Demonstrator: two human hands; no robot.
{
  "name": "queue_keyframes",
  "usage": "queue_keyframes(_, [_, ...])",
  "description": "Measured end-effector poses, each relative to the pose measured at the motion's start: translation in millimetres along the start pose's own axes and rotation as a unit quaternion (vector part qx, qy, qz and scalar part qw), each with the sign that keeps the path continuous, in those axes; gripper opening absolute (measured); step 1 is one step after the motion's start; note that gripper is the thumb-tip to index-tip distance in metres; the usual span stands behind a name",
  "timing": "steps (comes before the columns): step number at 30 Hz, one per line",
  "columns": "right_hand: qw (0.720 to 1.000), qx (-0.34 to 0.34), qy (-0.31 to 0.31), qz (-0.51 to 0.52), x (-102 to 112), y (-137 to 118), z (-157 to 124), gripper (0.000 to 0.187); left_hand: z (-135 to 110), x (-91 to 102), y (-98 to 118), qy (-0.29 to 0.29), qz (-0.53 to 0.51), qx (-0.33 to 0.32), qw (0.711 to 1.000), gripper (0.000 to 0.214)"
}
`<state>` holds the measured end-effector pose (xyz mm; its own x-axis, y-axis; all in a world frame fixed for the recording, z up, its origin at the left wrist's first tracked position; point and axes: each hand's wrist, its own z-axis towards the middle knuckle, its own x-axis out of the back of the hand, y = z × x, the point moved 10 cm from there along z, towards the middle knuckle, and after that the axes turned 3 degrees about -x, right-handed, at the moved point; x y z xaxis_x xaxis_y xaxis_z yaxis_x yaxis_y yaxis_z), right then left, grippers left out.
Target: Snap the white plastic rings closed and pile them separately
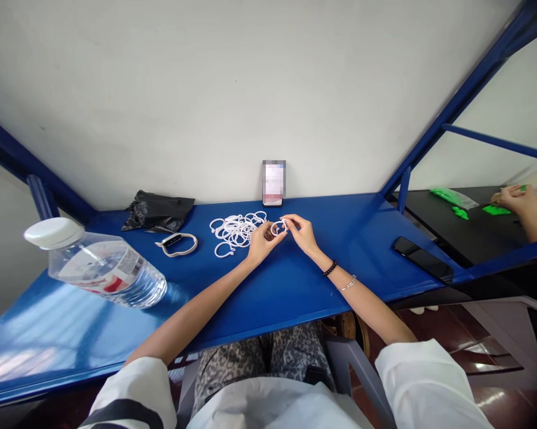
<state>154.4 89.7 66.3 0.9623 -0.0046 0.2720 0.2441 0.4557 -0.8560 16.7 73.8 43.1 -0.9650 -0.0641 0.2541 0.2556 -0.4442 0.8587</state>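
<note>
Between both hands is a white plastic ring (pixel 273 230), held just above the blue table. My left hand (pixel 263 241) pinches the ring's left and lower side. On its right edge, the fingertips of my right hand (pixel 302 231) are closed. The ring looks like a curtain ring with a small eyelet; whether its loop is open cannot be made out. Just left of my left hand lies a loose pile of similar white rings (pixel 238 229), several of them overlapping. One of these rings (pixel 224 250) rests a little apart, at the pile's front.
A phone (pixel 274 186) leans upright against the wall. On the blue table (pixel 286 292) are a water bottle (pixel 112 271), a wristwatch (pixel 179 244), a black plastic bag (pixel 159 211) and a dark phone (pixel 422 259). At right, another person's hands (pixel 521 199) handle green pieces.
</note>
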Motion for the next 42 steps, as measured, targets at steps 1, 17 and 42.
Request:
queue_keyframes(1, [1.000, 0.000, -0.002, -0.003, -1, 0, 0, 0.030, 0, 0.2, 0, 0.000, 0.004, 0.002, 1.000, 0.035])
queue_keyframes(17, [0.955, -0.167, -0.063, 0.237, -20, 34, -2, 0.019, 0, -7.6, -6, -0.047, -0.027, 0.035, 0.998, 0.039])
queue_keyframes(42, [0.983, -0.105, -0.028, 0.148, -13, 31, 2, 0.036, -2, -15.0, -12, -0.067, -0.127, 0.068, 0.987, 0.041])
